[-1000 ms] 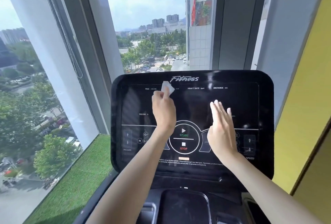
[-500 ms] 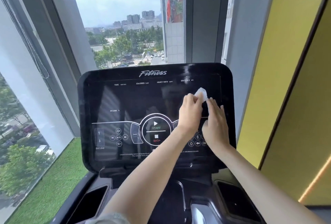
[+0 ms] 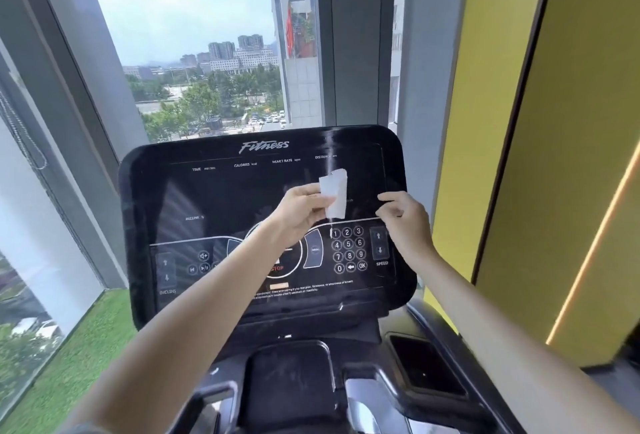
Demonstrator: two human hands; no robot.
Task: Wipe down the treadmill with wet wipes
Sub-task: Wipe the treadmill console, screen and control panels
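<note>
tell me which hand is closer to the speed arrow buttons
Right. The right hand is just above and right of the speed arrow buttons. The left hand, pinching the wet wipe, is further left, past the number keypad.

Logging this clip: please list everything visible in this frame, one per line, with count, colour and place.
treadmill console: one, black, centre, facing the person
number keypad: one, white digits, console's lower right
wet wipe: one, white, held up before the console's upper right
window: tall panes, grey frames, behind and left of the console
artificial grass: one strip, green, floor at lower left
wall panel: yellow, right side
left hand: one, centre, pinches the wet wipe
right hand: one, fingers curled, holds nothing, by the console's right edge
</note>
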